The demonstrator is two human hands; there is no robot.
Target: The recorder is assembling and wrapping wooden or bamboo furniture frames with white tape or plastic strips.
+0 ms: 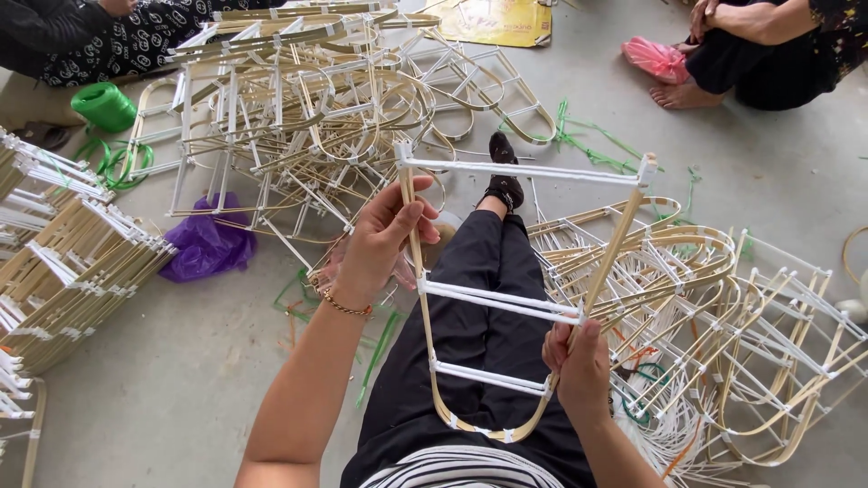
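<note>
Left hand [380,244] is closed around the left bamboo rail of the frame [506,307], thumb on top; right hand [579,361] pinches the right rail at about 4 o'clock, fingers wrapped tight. Frame stands upright over the lap: a U-bent split-bamboo strip, curved end down, with three white-wrapped crossbars. Piles of like frames [298,117] lie at 11 and 3 o'clock, purple bag [208,244] at 9.

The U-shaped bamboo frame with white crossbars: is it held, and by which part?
Yes. The left hand grips the U-shaped bamboo frame with white crossbars on its left side strip, the right hand on its right strip.
</note>
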